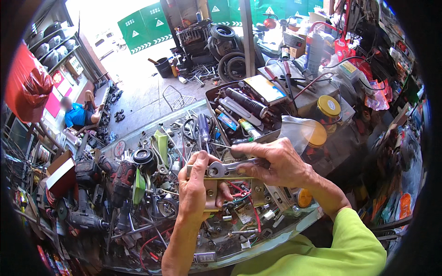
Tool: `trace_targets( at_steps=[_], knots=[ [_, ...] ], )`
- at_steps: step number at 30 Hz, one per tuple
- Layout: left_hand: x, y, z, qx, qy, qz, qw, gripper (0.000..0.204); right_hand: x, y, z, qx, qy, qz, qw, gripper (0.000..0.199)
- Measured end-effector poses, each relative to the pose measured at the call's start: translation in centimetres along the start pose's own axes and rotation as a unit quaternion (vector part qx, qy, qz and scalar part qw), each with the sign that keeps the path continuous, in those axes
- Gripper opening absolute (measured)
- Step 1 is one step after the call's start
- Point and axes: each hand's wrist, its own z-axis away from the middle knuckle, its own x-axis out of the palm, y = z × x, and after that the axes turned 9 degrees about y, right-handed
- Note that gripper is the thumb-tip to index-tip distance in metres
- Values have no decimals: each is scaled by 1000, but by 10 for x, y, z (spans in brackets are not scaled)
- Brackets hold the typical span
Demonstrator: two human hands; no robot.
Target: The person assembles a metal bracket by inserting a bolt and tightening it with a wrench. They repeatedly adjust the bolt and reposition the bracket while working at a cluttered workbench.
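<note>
My left hand (195, 186) grips a flat metal bracket (211, 201) above the cluttered bench, thumb up along its left end and a fingertip showing underneath. Bolt heads sit in the bracket's face. My right hand (283, 163) is closed around the shank of a silver wrench (225, 169), its index finger stretched out to the left. The wrench's ring-like head lies at the bracket's upper edge, close to my left fingers. Whether it is seated on a nut cannot be made out. Just beyond my left hand, a purple-handled screwdriver (203, 126) stands among tools.
Loose bolts, wires and small parts cover the glass-topped bench (294, 225). Cordless power tools (87, 207) crowd its left side. A tool-filled box (216, 99) stands beyond my hands, and yellow-lidded jars (328, 106) are to the right. A person (80, 115) sits at the far left.
</note>
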Motion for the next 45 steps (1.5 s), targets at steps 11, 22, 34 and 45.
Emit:
trace_targets(
  at_steps=[11, 22, 34, 45],
  knots=[
    [-12, 8, 0, 15, 74, 214, 974, 66, -22, 3, 21, 276, 141, -378, 872, 29],
    [-40, -28, 9, -79, 32, 230, 969, 71, 48, -4, 44, 221, 95, -334, 911, 42],
    [-54, -37, 10, -98, 26, 181, 978, 80, 58, -6, 53, 130, 86, -91, 984, 40],
    [-48, -33, 12, -34, -99, 231, 967, 71, 61, -4, 56, 215, 107, -295, 925, 39]
  ],
)
